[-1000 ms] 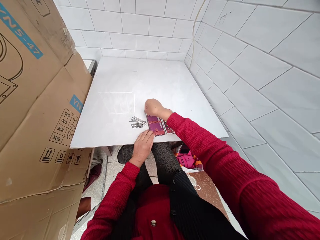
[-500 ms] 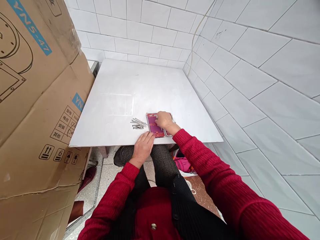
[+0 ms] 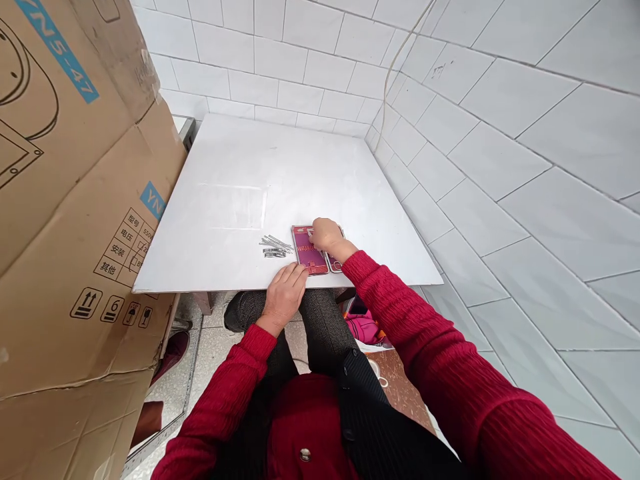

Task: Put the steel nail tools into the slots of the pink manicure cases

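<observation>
Right hand (image 3: 327,235), fingers bunched, contents indiscernible, lies across the open purple case (image 3: 311,260), whose left half extends leftward of it, long axis pointing away from the body. Left hand (image 3: 287,291), nearly flat, touches the case's near-left corner.

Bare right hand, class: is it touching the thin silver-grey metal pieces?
Apart. The head view shows part of the flat purple-and-red case lying between the right hand and the metal pieces.
</observation>
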The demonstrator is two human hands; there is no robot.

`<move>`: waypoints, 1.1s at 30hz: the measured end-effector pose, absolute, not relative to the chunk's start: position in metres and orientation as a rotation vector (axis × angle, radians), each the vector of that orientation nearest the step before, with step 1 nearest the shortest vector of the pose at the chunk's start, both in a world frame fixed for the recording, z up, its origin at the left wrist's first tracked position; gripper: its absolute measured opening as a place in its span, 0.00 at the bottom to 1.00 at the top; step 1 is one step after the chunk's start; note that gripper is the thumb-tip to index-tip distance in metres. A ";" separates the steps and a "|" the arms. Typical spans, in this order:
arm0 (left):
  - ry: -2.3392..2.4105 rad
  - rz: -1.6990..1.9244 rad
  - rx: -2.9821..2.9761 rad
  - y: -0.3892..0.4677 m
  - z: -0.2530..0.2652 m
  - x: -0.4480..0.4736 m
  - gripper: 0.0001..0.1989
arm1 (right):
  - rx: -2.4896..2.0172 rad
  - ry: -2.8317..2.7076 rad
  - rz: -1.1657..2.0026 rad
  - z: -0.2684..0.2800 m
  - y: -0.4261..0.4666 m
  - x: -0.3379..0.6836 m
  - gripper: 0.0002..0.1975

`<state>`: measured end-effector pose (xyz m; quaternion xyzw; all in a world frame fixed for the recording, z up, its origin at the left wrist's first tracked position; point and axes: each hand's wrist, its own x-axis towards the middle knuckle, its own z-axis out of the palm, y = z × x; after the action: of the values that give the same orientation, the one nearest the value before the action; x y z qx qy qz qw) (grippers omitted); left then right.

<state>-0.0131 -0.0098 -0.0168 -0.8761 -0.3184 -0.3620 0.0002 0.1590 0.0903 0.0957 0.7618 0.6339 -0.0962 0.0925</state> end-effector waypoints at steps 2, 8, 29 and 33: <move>-1.000 -1.130 -2.752 -0.010 -0.016 -0.013 0.17 | 2.322 1.843 -0.384 0.096 0.094 0.160 0.08; -0.990 -1.121 -2.763 -0.010 -0.014 -0.013 0.17 | 2.458 1.824 -0.572 0.099 0.088 0.164 0.09; -0.984 -1.110 -2.751 -0.007 -0.016 -0.017 0.19 | 1.767 2.507 -0.272 0.096 0.119 0.090 0.12; -0.971 -1.106 -2.762 -0.005 -0.016 -0.016 0.18 | 1.895 2.613 -0.354 0.097 0.111 0.107 0.11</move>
<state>-0.0165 -0.0047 -0.0156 -0.8825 -0.3102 -0.3533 0.0060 0.1066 0.1110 0.0969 0.5827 0.8036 -0.1090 -0.0530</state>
